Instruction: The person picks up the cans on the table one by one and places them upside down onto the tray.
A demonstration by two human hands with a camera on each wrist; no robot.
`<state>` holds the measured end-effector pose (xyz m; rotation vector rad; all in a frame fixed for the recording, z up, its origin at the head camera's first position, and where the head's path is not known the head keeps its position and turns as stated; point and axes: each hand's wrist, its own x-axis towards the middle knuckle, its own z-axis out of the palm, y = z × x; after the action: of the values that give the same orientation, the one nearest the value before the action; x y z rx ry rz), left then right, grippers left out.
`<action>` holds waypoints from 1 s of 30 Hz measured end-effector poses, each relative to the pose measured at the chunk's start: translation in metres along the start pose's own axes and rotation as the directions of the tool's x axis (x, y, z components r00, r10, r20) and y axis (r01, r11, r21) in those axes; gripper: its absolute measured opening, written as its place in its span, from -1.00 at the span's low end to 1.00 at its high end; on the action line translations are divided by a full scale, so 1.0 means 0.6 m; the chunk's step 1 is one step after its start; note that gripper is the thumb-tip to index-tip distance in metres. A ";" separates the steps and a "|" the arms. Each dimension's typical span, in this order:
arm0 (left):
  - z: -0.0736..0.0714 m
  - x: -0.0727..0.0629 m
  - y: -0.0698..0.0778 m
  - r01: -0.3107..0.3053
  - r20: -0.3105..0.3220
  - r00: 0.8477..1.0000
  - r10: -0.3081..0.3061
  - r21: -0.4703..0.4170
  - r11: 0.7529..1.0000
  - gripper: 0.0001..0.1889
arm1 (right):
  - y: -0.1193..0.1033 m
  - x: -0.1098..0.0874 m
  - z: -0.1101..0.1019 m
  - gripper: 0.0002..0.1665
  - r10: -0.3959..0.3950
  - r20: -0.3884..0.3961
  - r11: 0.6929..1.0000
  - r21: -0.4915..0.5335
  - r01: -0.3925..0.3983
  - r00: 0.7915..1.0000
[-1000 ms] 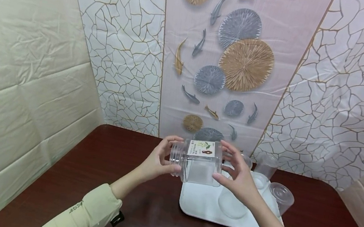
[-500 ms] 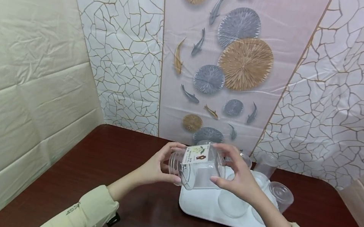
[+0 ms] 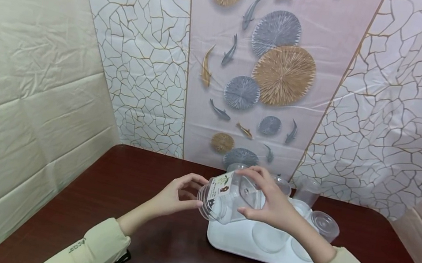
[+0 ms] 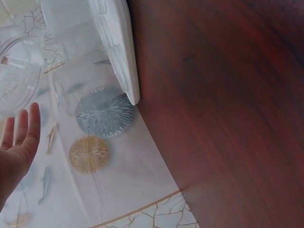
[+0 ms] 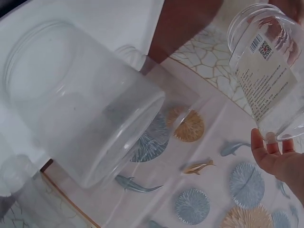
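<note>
A clear plastic jar (image 3: 231,204) with a threaded neck is held tilted above the table, its mouth facing left and toward the camera. Its front label (image 3: 221,186) carries a plant picture; in the right wrist view a back label (image 5: 266,78) shows a barcode and a QR code. My right hand (image 3: 275,204) grips the base end, thumb on the near side and fingers over the top. At the neck, the thumb and fingers of my left hand (image 3: 173,195) hold opposite sides of the rim. The left wrist view shows those fingertips right at the rim.
Behind and below the jar, a white tray (image 3: 228,242) rests on the dark red-brown table (image 3: 163,249). Several clear containers stand on it, including one at the right edge (image 3: 324,226) and one at the back (image 3: 308,191). A patterned cloth wall (image 3: 154,75) rises behind the table.
The jar has turned from lying sideways to a tilt, its mouth swinging down and toward the camera. My left hand has shifted slightly left, its fingers now nearer the rim.
</note>
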<state>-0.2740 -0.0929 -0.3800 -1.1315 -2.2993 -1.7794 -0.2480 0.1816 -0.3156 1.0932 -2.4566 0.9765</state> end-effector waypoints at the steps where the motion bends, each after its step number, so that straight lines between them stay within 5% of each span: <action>1: -0.001 -0.001 -0.001 0.003 -0.001 1.000 -0.003 0.007 1.000 -0.57 | 0.000 0.002 0.001 -0.13 -0.009 0.010 1.000 -0.007 0.009 1.000; 9: -0.004 -0.009 -0.007 0.013 0.014 1.000 -0.014 0.053 0.999 -0.66 | 0.006 0.011 0.004 -0.11 -0.068 0.061 0.994 -0.080 0.073 0.996; 30: -0.019 -0.045 -0.024 -0.002 0.021 1.000 0.000 0.096 0.995 -0.73 | 0.041 0.027 0.012 -0.18 -0.012 0.224 0.975 -0.213 0.061 0.974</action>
<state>-0.2668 -0.1178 -0.3998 -1.1404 -2.3670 -1.6453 -0.2770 0.1798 -0.3245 1.2229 -2.6313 0.5816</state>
